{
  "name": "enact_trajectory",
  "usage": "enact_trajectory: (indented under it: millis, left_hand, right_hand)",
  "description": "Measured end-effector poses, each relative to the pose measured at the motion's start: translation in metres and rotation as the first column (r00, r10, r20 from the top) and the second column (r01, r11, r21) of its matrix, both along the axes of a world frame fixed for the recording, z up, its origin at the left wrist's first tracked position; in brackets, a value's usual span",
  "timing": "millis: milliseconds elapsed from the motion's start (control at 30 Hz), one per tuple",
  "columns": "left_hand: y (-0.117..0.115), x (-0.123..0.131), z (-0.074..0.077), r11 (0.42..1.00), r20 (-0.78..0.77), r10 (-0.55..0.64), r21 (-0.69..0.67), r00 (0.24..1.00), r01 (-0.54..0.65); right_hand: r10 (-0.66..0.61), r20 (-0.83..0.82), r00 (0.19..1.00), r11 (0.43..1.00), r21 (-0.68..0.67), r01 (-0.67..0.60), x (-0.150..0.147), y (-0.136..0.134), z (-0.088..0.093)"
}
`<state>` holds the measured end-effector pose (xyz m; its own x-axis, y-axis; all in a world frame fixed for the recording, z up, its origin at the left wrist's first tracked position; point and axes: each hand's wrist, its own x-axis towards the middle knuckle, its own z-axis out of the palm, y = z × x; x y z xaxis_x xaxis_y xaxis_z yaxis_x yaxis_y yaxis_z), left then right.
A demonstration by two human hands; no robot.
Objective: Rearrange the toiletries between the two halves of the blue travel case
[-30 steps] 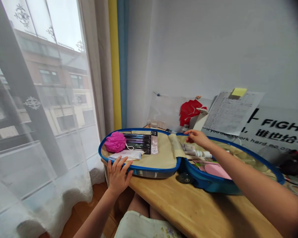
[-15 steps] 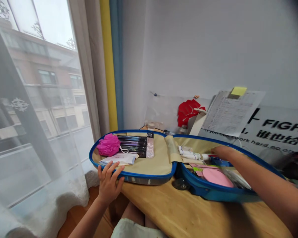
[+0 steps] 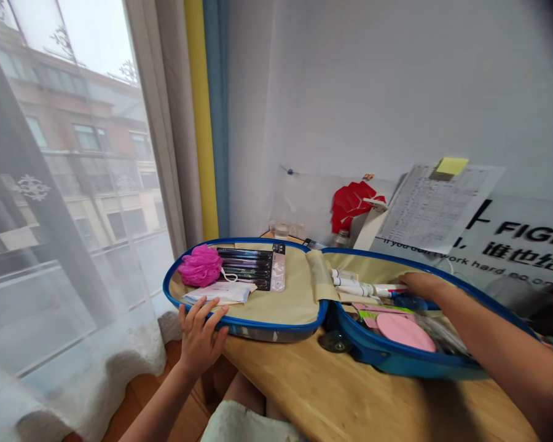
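A blue-rimmed suitcase (image 3: 299,310) lies spread open on a wooden table, its beige lining showing. My left hand (image 3: 201,334) rests with fingers apart on the near rim of the left half, by a white soft packet (image 3: 223,293). Behind that packet are a pink bath puff (image 3: 200,266) and several dark slim items in packaging (image 3: 249,268). In the right half, my right hand (image 3: 421,287) reaches down with fingers curled at the end of a white tube (image 3: 389,289). Its fingertips are partly hidden. Close by are a blue item (image 3: 410,302) and a pink oval item (image 3: 405,331).
More white tubes (image 3: 352,285) lie near the suitcase hinge. A suitcase wheel (image 3: 335,342) rests on the wooden table (image 3: 350,393). Behind stand papers with a yellow note (image 3: 451,166), a red paper decoration (image 3: 350,205) and a small jar (image 3: 281,231). Curtains (image 3: 193,123) hang left.
The view has shifted slightly. My right hand appears a little further right, with more of the white tube showing beside its fingers. My left hand stays on the rim.
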<state>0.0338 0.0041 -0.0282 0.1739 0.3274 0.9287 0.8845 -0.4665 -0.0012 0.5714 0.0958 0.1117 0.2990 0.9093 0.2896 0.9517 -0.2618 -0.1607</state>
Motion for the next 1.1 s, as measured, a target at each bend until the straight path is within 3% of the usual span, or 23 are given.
enact_trajectory:
  millis: [133,233,367,500,567,700,767,867,967,1100]
  left_hand:
    - [-0.002,0.002,0.003,1.000,0.020,0.004,-0.016,1.000,-0.003]
    - [-0.004,0.004,0.006,1.000,0.037,-0.005,-0.014,0.999,0.006]
    - [-0.006,0.008,0.009,1.000,0.071,-0.019,-0.004,0.997,0.020]
    - [-0.006,0.009,0.010,1.000,0.093,-0.025,-0.001,0.995,0.025]
    - [-0.006,0.009,0.009,1.000,0.092,-0.024,-0.007,0.995,0.025]
    - [-0.006,0.009,0.009,0.999,0.092,-0.027,-0.015,0.995,0.029]
    - [-0.006,0.009,0.010,0.999,0.095,-0.030,-0.010,0.995,0.031]
    - [-0.007,0.009,0.011,0.999,0.092,-0.032,-0.002,0.995,0.033]
    - [-0.007,0.009,0.011,1.000,0.092,-0.028,0.004,0.995,0.027]
    - [-0.006,0.010,0.010,1.000,0.090,-0.028,0.003,0.996,0.028]
  right_hand:
    - [0.061,0.061,0.996,0.968,-0.246,-0.045,-0.003,-0.005,0.013]
    - [0.047,0.133,0.990,0.965,-0.264,-0.010,0.000,-0.006,0.028]
    - [-0.018,0.203,0.979,0.979,-0.193,0.058,-0.008,-0.011,0.054]
    - [0.020,0.171,0.985,0.999,-0.053,-0.011,-0.062,-0.016,0.074]
    - [0.190,0.120,0.974,0.982,-0.031,-0.188,-0.106,-0.014,0.076]
    - [0.415,0.086,0.906,0.909,-0.086,-0.408,-0.208,-0.004,0.060]
    - [0.558,0.083,0.826,0.827,-0.139,-0.544,-0.257,-0.001,0.047]
    - [0.642,0.087,0.762,0.762,-0.176,-0.623,-0.317,0.000,0.028]
    - [0.669,0.100,0.737,0.738,-0.204,-0.643,-0.353,0.001,0.014]
    - [0.688,0.117,0.717,0.720,-0.234,-0.653,-0.371,0.003,0.001]
